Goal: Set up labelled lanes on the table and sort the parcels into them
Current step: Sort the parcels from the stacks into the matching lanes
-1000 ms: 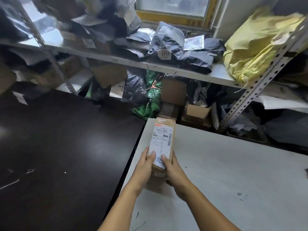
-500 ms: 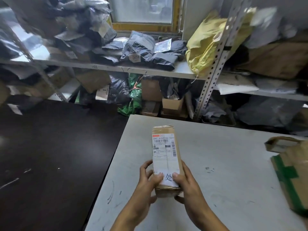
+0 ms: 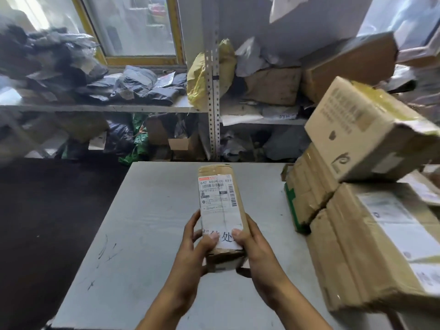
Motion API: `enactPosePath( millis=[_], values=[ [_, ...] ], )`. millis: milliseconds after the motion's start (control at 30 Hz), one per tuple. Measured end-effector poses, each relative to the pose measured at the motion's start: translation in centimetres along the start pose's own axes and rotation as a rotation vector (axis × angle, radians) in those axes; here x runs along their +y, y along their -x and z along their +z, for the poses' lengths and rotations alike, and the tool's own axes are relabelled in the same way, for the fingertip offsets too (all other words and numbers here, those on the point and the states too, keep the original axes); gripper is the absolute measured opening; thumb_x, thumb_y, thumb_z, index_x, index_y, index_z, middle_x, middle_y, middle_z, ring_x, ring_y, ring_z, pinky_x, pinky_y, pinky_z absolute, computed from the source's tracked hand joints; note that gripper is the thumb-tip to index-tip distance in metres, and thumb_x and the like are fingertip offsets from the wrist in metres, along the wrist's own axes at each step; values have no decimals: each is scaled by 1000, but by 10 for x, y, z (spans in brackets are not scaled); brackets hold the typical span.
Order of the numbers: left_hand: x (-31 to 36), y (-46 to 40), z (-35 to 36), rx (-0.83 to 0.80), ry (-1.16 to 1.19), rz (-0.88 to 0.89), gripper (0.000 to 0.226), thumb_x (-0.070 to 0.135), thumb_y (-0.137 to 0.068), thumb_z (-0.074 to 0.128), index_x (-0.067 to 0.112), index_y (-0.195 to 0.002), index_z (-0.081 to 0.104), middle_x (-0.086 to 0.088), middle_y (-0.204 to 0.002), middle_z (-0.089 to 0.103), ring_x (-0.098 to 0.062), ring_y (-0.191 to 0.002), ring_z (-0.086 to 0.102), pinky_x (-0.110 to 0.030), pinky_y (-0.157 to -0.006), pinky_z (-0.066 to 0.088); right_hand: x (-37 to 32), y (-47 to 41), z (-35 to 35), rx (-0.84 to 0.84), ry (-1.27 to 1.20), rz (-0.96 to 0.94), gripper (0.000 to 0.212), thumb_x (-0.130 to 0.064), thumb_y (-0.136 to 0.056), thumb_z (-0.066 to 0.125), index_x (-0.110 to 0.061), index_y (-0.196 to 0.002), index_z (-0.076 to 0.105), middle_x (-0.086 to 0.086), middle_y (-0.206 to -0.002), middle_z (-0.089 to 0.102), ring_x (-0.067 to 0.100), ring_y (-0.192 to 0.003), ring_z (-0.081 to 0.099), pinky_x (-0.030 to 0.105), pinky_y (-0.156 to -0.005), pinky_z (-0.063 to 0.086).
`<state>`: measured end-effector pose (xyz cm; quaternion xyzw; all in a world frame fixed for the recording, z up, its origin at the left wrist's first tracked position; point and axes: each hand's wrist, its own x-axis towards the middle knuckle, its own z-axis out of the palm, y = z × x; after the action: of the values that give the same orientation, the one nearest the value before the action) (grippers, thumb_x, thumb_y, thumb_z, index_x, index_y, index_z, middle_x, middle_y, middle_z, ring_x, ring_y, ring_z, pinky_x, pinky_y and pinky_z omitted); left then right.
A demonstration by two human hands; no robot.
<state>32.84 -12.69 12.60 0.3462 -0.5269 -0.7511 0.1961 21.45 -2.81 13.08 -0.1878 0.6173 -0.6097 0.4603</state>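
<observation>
A long narrow cardboard parcel [image 3: 220, 206] with a white shipping label and handwritten characters is held lengthwise above the grey table [image 3: 147, 234]. My left hand [image 3: 195, 248] grips its near left side, thumb on the label. My right hand [image 3: 254, 248] grips the near right side, thumb on top too. The parcel's near end is partly hidden by my fingers. Whether its far end touches the table I cannot tell.
A stack of large cardboard boxes [image 3: 371, 210] crowds the table's right side, the top box [image 3: 371, 129] tilted. A dark table [image 3: 47, 222] adjoins on the left. Metal shelves [image 3: 214, 91] behind hold grey mailer bags, a yellow bag [image 3: 200, 77] and boxes.
The view has swung right, bringing the box stack into sight. Both hands have kept hold of the parcel, which now sits nearer the table's middle.
</observation>
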Motion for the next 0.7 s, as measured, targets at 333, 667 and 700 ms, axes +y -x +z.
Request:
enactPosePath(
  millis=[333, 667, 700],
  values=[
    [45, 43, 56, -175, 1, 107, 62, 52, -72, 65, 60, -129, 43, 9, -122, 62, -3, -92, 70, -23, -59, 58, -56, 74, -27, 65, 111, -118, 46, -62, -80, 51, -61, -126, 50, -22, -117, 69, 2, -101, 68, 25, -73, 53],
    [65, 82, 117, -280, 86, 123, 69, 50, -69, 77, 57, -130, 46, 19, -97, 71, -8, -90, 72, -26, -57, 58, -91, 136, -80, 73, 134, -173, 59, -73, -73, 57, -56, -129, 53, -17, -121, 69, 8, -110, 66, 35, -87, 48],
    [66, 86, 126, -286, 90, 122, 70, 51, -66, 76, 57, -129, 46, 18, -98, 72, -8, -89, 73, -26, -57, 58, -93, 141, -88, 63, 131, -190, 61, -74, -72, 57, -55, -130, 53, -16, -123, 69, 9, -112, 66, 35, -87, 49]
  ],
)
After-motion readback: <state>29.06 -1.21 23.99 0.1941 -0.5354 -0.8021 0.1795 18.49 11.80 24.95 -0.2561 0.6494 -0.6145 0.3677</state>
